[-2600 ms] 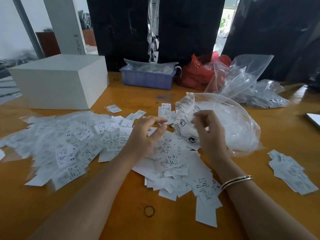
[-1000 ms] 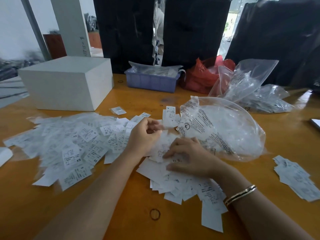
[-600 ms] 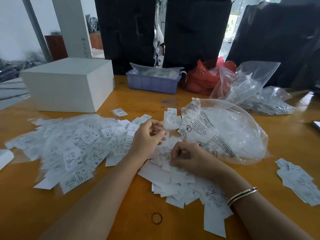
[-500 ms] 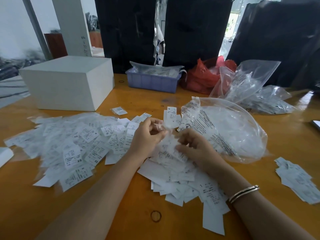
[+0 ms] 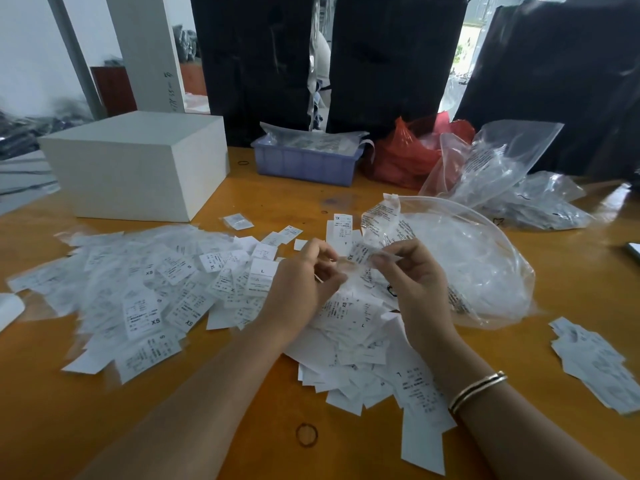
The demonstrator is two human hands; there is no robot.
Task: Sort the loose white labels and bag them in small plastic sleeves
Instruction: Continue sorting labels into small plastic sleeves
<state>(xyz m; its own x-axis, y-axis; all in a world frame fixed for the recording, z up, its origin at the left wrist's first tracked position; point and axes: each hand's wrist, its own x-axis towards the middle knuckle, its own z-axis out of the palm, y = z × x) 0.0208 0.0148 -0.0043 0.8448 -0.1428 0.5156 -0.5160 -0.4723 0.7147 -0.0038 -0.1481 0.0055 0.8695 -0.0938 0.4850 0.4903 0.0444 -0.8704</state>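
Note:
Loose white labels [image 5: 349, 327] lie heaped on the orange table [image 5: 242, 427] under my hands. To the left spreads a wide patch of labels in small plastic sleeves [image 5: 145, 292]. My left hand [image 5: 304, 282] pinches a small clear sleeve [image 5: 341, 270] above the heap. My right hand [image 5: 412, 271] pinches a white label marked XS [image 5: 362, 253], its end meeting the sleeve. A large clear bag of empty sleeves [image 5: 460, 268] lies just right of my hands.
A white box [image 5: 138, 164] stands at the back left, a blue tray [image 5: 304, 161] and a red bag [image 5: 408, 154] behind. More clear bags [image 5: 502, 174] lie at the back right. A small label pile [image 5: 595, 365] sits at the right edge.
My right hand came down onto the label heap, picked one label and lifted it up to my left hand, which kept holding the sleeve.

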